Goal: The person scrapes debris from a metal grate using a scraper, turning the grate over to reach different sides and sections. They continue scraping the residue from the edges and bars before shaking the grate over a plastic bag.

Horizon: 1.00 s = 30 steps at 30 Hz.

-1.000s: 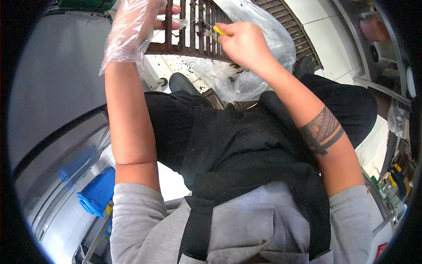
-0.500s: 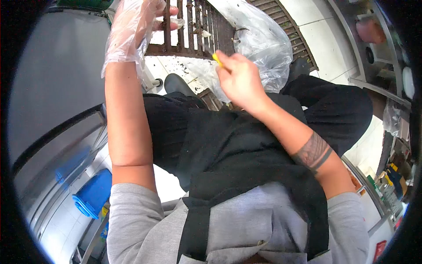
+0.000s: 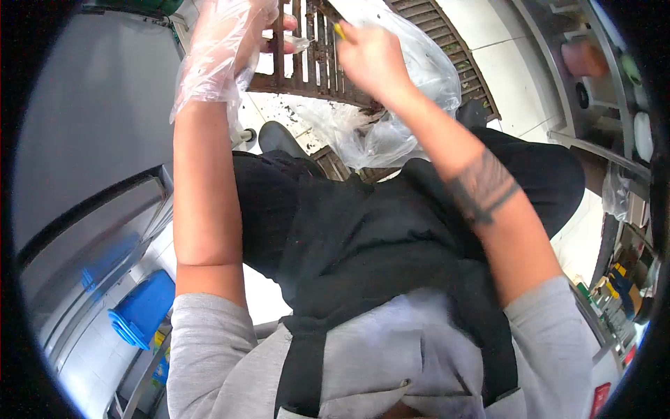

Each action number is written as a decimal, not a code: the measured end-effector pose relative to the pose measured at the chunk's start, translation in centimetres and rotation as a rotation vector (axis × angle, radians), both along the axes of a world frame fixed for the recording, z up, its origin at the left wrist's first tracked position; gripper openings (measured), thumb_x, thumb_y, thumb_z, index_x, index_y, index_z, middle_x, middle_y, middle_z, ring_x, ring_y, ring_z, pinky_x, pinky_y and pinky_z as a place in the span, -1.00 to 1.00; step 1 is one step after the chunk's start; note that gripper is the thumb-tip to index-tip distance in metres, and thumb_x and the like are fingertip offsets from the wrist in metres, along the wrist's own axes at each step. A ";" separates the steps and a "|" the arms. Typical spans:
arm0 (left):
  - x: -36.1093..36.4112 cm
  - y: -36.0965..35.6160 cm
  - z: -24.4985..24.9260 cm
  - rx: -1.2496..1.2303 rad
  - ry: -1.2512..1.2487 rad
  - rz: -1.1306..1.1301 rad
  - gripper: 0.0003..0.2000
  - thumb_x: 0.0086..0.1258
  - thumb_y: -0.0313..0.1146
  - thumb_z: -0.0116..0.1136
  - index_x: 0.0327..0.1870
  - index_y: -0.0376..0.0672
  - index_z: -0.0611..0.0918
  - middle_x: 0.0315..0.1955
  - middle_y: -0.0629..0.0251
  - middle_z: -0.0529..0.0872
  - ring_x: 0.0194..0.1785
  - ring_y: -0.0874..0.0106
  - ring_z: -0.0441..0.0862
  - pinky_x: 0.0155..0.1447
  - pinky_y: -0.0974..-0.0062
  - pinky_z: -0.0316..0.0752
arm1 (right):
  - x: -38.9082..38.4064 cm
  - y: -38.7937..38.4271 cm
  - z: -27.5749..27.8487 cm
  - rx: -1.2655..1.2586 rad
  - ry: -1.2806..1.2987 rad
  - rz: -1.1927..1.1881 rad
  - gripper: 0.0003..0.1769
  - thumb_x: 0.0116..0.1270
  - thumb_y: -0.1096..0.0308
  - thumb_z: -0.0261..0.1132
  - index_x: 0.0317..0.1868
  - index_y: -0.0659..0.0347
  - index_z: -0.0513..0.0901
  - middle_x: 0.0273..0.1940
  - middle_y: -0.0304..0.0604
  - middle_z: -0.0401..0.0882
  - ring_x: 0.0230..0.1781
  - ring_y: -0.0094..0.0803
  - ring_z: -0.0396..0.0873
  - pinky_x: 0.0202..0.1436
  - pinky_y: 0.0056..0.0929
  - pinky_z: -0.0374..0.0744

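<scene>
A brown, dirt-crusted slatted drain grate (image 3: 296, 82) is held tilted at the top of the view. My left hand (image 3: 234, 38), in a loose clear plastic glove, grips it at the left, the fingertips reaching through between the bars. My bare right hand (image 3: 377, 64) is closed around a small tool with a yellow handle (image 3: 340, 31), over the right part of the bars. The tool's working end is too blurred to make out. Behind and below the grate lies a clear plastic bag (image 3: 436, 70), with dark crumbs of dirt on the floor nearby.
A second slatted grate (image 3: 481, 91) lies on the white tiled floor (image 3: 499, 66) at the right. A dark boot (image 3: 279, 137) is under the held grate. A grey panel (image 3: 105, 119) stands close on the left, above a blue bin (image 3: 143, 307). Metal shelving (image 3: 551, 77) lines the right.
My right hand has moved up and away from me along the bars with the yellow-handled tool. My left hand and the grate have shifted slightly to the right in view.
</scene>
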State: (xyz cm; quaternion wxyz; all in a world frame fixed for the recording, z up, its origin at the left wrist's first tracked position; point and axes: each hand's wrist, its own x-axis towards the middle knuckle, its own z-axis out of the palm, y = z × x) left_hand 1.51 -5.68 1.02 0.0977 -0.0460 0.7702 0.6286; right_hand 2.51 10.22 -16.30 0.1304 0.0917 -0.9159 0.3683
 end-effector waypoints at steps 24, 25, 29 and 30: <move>-0.5 -0.7 -0.4 0.058 -0.004 0.048 -0.06 0.01 -0.62 -0.07 0.65 0.03 0.28 0.01 0.04 0.60 -0.31 0.26 0.66 -0.36 0.18 0.75 | 3.6 0.3 0.5 0.060 0.016 0.107 -0.67 0.35 0.34 0.18 0.03 0.18 0.78 -0.47 0.25 0.63 -0.40 0.21 0.69 -0.22 0.11 0.68; -0.8 -1.3 -0.7 0.095 -0.032 0.054 -0.05 0.04 -0.64 -0.07 0.67 0.05 0.24 0.02 0.02 0.60 -0.32 0.25 0.67 -0.36 0.17 0.76 | 6.3 0.0 0.6 -0.064 -0.017 0.122 -0.66 0.35 0.33 0.19 0.04 0.18 0.77 -0.45 0.26 0.63 -0.39 0.24 0.69 -0.24 0.12 0.67; -0.1 0.1 -0.9 0.112 0.011 0.015 -0.03 0.09 -0.68 -0.11 0.70 0.11 0.17 0.04 -0.03 0.61 -0.30 0.26 0.70 -0.37 0.17 0.76 | 0.1 0.3 0.4 -0.033 -0.138 0.028 -0.73 0.24 0.35 0.20 -0.20 0.36 0.73 -0.39 0.31 0.68 -0.34 0.22 0.72 -0.16 0.13 0.70; 0.1 0.2 -1.2 0.112 0.009 0.008 -0.03 0.09 -0.68 -0.11 0.70 0.11 0.17 0.04 -0.03 0.61 -0.30 0.26 0.70 -0.37 0.17 0.76 | -1.5 0.5 0.1 -0.038 -0.057 -0.018 -0.68 0.24 0.31 0.20 -0.16 0.35 0.75 -0.35 0.27 0.71 -0.33 0.18 0.74 -0.16 0.13 0.70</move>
